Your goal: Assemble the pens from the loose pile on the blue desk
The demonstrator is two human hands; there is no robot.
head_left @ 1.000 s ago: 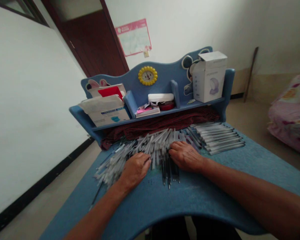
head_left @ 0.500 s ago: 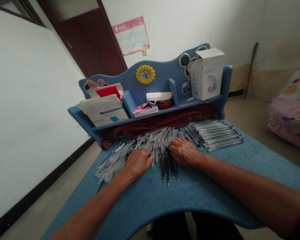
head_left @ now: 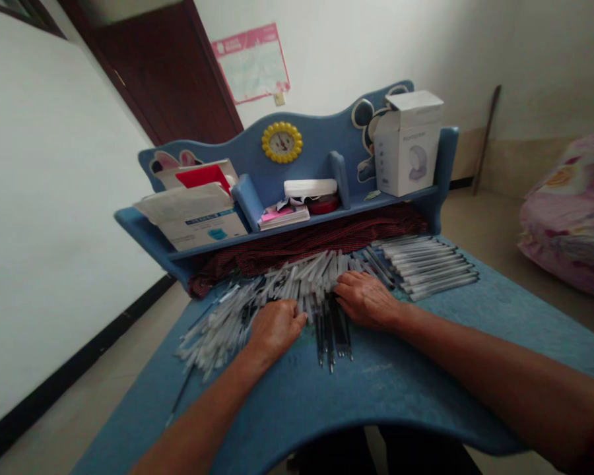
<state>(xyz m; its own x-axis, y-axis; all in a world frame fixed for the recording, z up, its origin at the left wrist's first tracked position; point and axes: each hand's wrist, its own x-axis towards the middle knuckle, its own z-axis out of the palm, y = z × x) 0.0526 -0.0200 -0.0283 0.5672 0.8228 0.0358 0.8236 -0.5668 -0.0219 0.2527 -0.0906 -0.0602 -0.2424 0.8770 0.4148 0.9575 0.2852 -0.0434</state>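
Observation:
A large pile of clear pen barrels (head_left: 228, 326) spreads over the blue table. My left hand (head_left: 277, 324) rests at the pile's near edge, fingers curled and thumb pressed in; what they hold, if anything, is hidden. My right hand (head_left: 365, 300) lies to the right with its fingers bent over the barrels, their tips out of sight among them. Between the hands, several dark pen refills (head_left: 332, 333) stick out toward me, metal tips forward. Further right, assembled-looking pens (head_left: 428, 264) with dark ends lie side by side in a row.
A blue shelf (head_left: 317, 221) stands along the table's back, holding a white box (head_left: 408, 145), papers (head_left: 193, 218) and a white case (head_left: 310, 188). Below it lies a bunched dark red checked cloth (head_left: 297, 244). One thin refill (head_left: 179, 396) lies apart near my left forearm.
The view has shifted slightly, so the shelf and the left of the pile sit further left. Both hands stay almost where they were, fingers still curled. The lone refill at left shows more fully.

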